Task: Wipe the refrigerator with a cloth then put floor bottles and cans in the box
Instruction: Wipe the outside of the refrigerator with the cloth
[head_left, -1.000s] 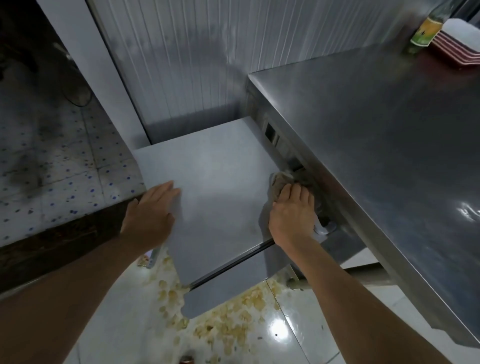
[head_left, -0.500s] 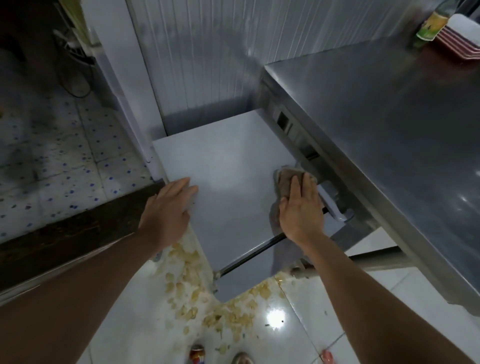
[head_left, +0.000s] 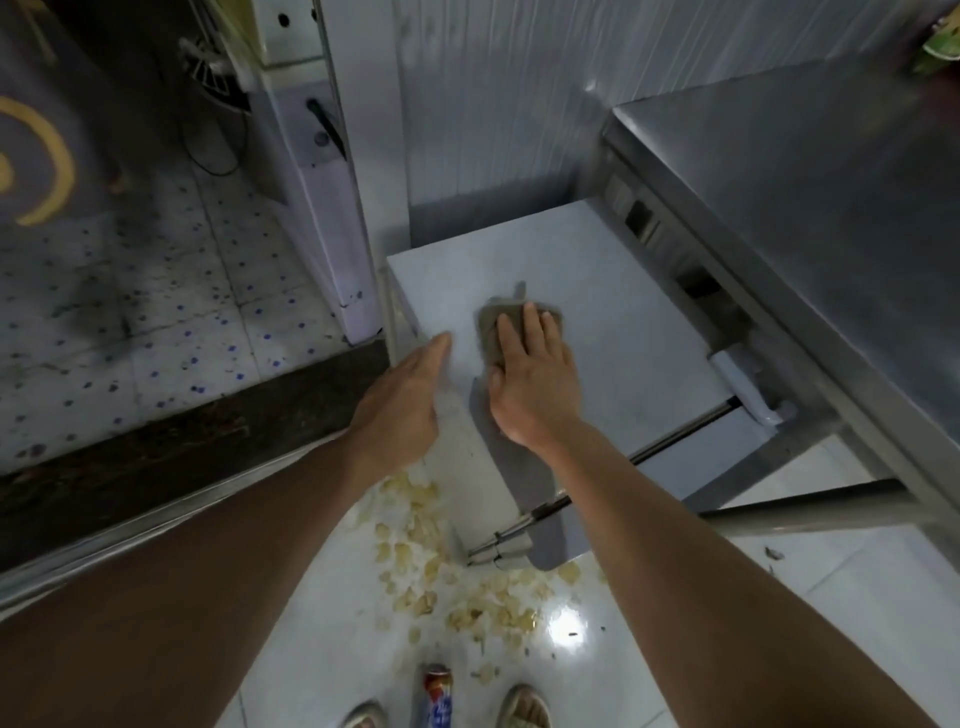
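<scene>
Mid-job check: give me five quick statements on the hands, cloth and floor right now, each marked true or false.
1. The right hand presses a grey-brown cloth flat on the white refrigerator top. True.
2. The left hand grips the cloth. False: it rests open at the top's left edge, apart from the cloth.
3. A red and blue can lies on the floor between the feet. True.
4. The white tiled floor is clean. False: pale scraps litter it.
5. The cloth lies on the steel counter. False: it is on the refrigerator.

Grey-brown cloth (head_left: 501, 325); pale grey refrigerator (head_left: 613, 312); blue-speckled floor tiles (head_left: 156, 312).
</scene>
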